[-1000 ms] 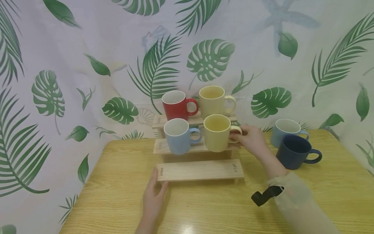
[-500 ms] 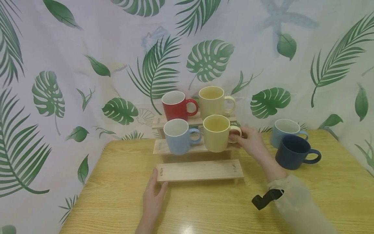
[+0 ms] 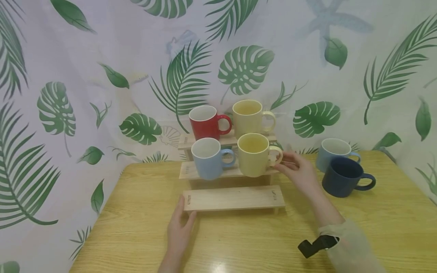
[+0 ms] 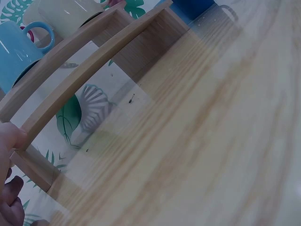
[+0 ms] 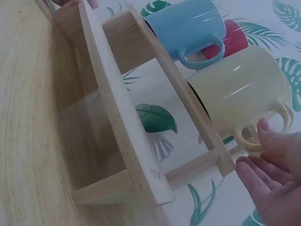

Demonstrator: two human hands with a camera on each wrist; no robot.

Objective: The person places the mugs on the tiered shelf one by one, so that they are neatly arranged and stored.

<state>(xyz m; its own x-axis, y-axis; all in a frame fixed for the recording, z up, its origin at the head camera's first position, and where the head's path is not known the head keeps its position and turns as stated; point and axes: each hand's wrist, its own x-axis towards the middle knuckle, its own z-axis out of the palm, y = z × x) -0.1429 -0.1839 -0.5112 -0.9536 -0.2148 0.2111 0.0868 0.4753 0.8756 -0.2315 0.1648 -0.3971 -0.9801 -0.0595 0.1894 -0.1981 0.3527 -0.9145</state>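
A three-tier wooden stand (image 3: 233, 199) is on the table, its lowest step bare. My left hand (image 3: 179, 231) holds the left end of that step, thumb at the front and fingers along the side. On the middle step, a light blue mug (image 3: 208, 163) sits left of a yellow mug (image 3: 252, 159), both upright. My right hand (image 3: 302, 172) is beside the yellow mug's handle, fingers loosely extended; in the right wrist view the thumb (image 5: 268, 134) is right at the handle, the other fingers apart from it. The top step bears a red mug (image 3: 205, 127) and another yellow mug (image 3: 246, 119).
To the right of the stand, a navy mug (image 3: 343, 178) stands in front of a second light blue mug (image 3: 334, 149). A leaf-print cloth (image 3: 136, 57) hangs behind the wooden table (image 3: 136, 235).
My right hand has loosened from the yellow mug's handle and drawn slightly to the right and down. The mug remains on the middle step. My left hand has not moved.
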